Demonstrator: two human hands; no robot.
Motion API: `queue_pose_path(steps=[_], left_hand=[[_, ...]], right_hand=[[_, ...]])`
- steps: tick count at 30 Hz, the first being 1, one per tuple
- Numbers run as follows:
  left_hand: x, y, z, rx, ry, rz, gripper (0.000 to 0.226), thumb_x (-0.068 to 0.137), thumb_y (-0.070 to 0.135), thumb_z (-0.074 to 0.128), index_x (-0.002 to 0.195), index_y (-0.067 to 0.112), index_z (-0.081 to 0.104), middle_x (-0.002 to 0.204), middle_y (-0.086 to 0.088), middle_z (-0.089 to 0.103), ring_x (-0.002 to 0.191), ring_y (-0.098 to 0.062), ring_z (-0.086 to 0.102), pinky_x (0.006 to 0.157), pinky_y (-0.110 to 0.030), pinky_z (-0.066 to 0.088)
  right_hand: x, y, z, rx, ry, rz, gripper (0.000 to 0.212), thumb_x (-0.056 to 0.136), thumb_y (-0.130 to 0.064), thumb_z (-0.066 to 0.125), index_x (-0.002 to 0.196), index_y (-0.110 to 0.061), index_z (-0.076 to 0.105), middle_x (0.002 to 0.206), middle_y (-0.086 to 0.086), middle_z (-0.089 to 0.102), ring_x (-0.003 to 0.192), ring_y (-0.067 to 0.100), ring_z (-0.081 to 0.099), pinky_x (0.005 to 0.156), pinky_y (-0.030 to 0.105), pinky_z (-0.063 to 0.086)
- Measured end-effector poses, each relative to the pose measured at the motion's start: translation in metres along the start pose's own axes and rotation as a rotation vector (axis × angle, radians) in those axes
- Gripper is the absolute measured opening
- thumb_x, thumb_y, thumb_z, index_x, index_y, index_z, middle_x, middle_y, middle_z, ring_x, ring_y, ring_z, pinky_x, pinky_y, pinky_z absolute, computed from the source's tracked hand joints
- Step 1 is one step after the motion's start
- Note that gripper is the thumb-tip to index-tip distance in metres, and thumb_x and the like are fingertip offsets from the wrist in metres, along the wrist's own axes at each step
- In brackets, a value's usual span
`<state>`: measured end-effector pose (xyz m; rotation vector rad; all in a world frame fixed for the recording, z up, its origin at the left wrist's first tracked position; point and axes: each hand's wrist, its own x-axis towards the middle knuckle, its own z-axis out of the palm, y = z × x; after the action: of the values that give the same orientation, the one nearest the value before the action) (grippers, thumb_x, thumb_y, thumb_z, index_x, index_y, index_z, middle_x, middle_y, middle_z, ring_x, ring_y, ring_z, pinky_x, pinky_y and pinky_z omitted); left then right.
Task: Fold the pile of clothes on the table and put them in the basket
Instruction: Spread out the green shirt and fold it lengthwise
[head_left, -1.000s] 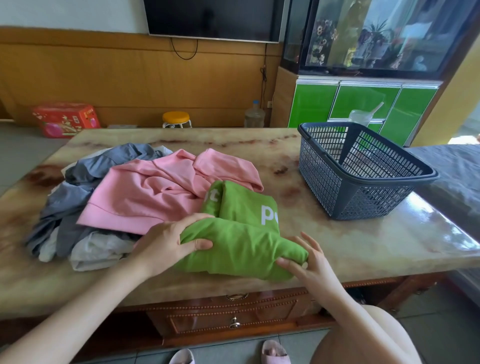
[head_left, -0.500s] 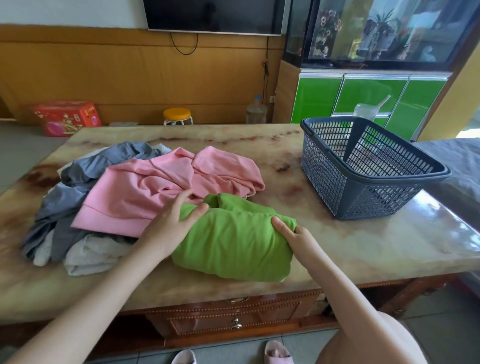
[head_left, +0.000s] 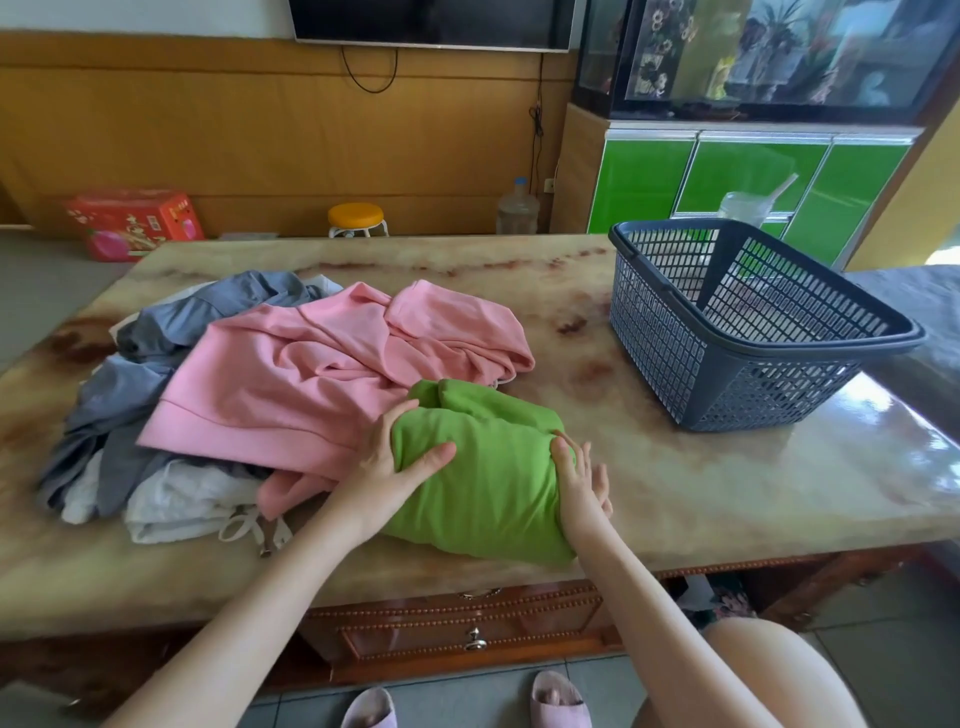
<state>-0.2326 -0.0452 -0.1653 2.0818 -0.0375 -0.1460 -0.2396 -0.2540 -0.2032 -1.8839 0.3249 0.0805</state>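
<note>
A folded green garment (head_left: 483, 483) lies near the front edge of the marble table (head_left: 685, 478). My left hand (head_left: 395, 457) grips its left side, thumb on top and fingers wrapped over the far edge. On the right side my right hand (head_left: 576, 478) holds it with the thumb over the edge and the fingers alongside. Left of the green garment is the pile: a pink top (head_left: 291, 384) over grey-blue clothes (head_left: 156, 338) and a white piece (head_left: 176, 499). A dark blue mesh basket (head_left: 660, 338) stands at the table's right; I see no clothes in it.
Beyond the table, on the floor, are a red box (head_left: 132, 223), a yellow stool (head_left: 356, 215) and a water bottle (head_left: 517, 208). A green-fronted cabinet (head_left: 644, 176) stands behind the basket. A drawer (head_left: 467, 629) sits under the table's front edge.
The green garment was folded over into a compact bundle and its white lettering is now hidden. Both hands have moved in and now clasp the bundle at its two sides.
</note>
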Motion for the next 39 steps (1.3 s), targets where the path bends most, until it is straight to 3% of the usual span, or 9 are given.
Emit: queue_pose_path(steps=[5, 8, 10, 14, 18, 20, 25, 31, 39], left_hand=[[0.011, 0.002, 0.001, 0.002, 0.018, -0.055, 0.083, 0.062, 0.068, 0.056, 0.135, 0.040, 0.028, 0.146, 0.003, 0.034, 0.130, -0.020, 0.038, 0.104, -0.035, 0.034], [0.009, -0.002, 0.000, 0.001, 0.052, -0.035, 0.083, 0.061, 0.070, 0.061, 0.133, 0.038, 0.033, 0.142, 0.004, 0.041, 0.126, -0.017, 0.042, 0.102, -0.033, 0.036], [0.009, -0.002, 0.001, 0.009, 0.055, -0.045, 0.091, 0.054, 0.082, 0.061, 0.130, 0.041, 0.035, 0.140, 0.006, 0.043, 0.124, -0.017, 0.045, 0.101, -0.034, 0.038], [0.005, -0.001, -0.005, -0.059, 0.024, 0.003, 0.091, 0.054, 0.079, 0.061, 0.134, 0.049, 0.029, 0.147, 0.015, 0.033, 0.132, -0.010, 0.035, 0.108, -0.032, 0.032], [-0.012, -0.013, -0.022, 0.014, -0.147, 0.188, 0.086, 0.079, 0.039, 0.067, 0.141, 0.054, 0.009, 0.148, 0.033, 0.011, 0.129, 0.020, 0.017, 0.098, 0.001, 0.020], [-0.013, -0.018, -0.028, 0.171, -0.198, 0.230, 0.097, 0.073, 0.044, 0.073, 0.139, 0.059, 0.003, 0.146, 0.039, 0.003, 0.128, 0.026, 0.010, 0.107, -0.006, 0.018], [-0.007, -0.013, -0.030, 0.317, -0.156, 0.257, 0.122, 0.041, 0.071, 0.075, 0.136, 0.065, -0.002, 0.151, 0.033, 0.002, 0.140, -0.001, 0.017, 0.112, -0.038, 0.030], [-0.037, -0.012, -0.026, 0.327, -0.053, 0.211, 0.107, 0.043, 0.084, 0.063, 0.133, 0.068, 0.008, 0.142, 0.018, 0.031, 0.130, -0.004, 0.034, 0.106, -0.028, 0.033], [-0.031, -0.018, -0.014, -0.140, -0.174, -0.063, 0.088, 0.047, 0.079, 0.069, 0.120, 0.075, 0.020, 0.146, 0.015, 0.029, 0.134, -0.008, 0.031, 0.112, -0.036, 0.030]], right_hand=[[-0.001, -0.009, -0.009, -0.113, 0.157, -0.207, 0.067, 0.089, -0.062, 0.035, 0.143, -0.049, -0.003, 0.157, -0.012, -0.015, 0.145, 0.011, -0.006, 0.113, 0.040, 0.002], [-0.022, 0.000, -0.021, -0.045, -0.021, -0.535, 0.077, 0.077, -0.074, 0.045, 0.142, -0.058, 0.008, 0.152, -0.025, -0.022, 0.143, 0.001, -0.011, 0.114, 0.036, 0.007], [-0.032, 0.009, -0.027, -0.169, -0.211, -0.579, 0.079, 0.069, -0.073, 0.058, 0.138, -0.061, 0.021, 0.151, -0.026, -0.024, 0.142, 0.003, -0.020, 0.116, 0.038, 0.006], [-0.026, 0.011, -0.028, -0.319, -0.267, -0.540, 0.099, 0.057, -0.054, 0.081, 0.136, -0.064, 0.021, 0.150, -0.020, -0.030, 0.145, 0.017, -0.016, 0.116, 0.049, 0.020], [-0.020, 0.007, -0.030, -0.256, -0.266, -0.443, 0.107, 0.057, -0.027, 0.090, 0.135, -0.059, 0.024, 0.151, -0.013, -0.029, 0.143, 0.011, -0.003, 0.112, 0.029, 0.022], [-0.018, 0.007, -0.028, -0.258, -0.261, -0.437, 0.108, 0.056, -0.024, 0.090, 0.135, -0.059, 0.025, 0.153, -0.011, -0.022, 0.144, 0.011, 0.000, 0.108, 0.024, 0.021], [-0.016, 0.002, -0.031, -0.233, -0.194, -0.451, 0.106, 0.052, -0.022, 0.091, 0.132, -0.058, 0.033, 0.148, -0.007, 0.015, 0.138, 0.009, 0.020, 0.108, 0.021, 0.025], [-0.027, -0.005, -0.057, -0.239, -0.363, -0.356, 0.094, 0.055, -0.025, 0.091, 0.127, -0.059, 0.042, 0.128, -0.013, 0.038, 0.116, -0.008, 0.040, 0.089, -0.001, 0.034], [-0.023, -0.020, -0.046, 0.024, -0.408, -0.119, 0.053, 0.069, -0.055, 0.065, 0.121, -0.054, 0.054, 0.136, -0.006, 0.034, 0.123, 0.009, 0.043, 0.101, 0.029, 0.045]])
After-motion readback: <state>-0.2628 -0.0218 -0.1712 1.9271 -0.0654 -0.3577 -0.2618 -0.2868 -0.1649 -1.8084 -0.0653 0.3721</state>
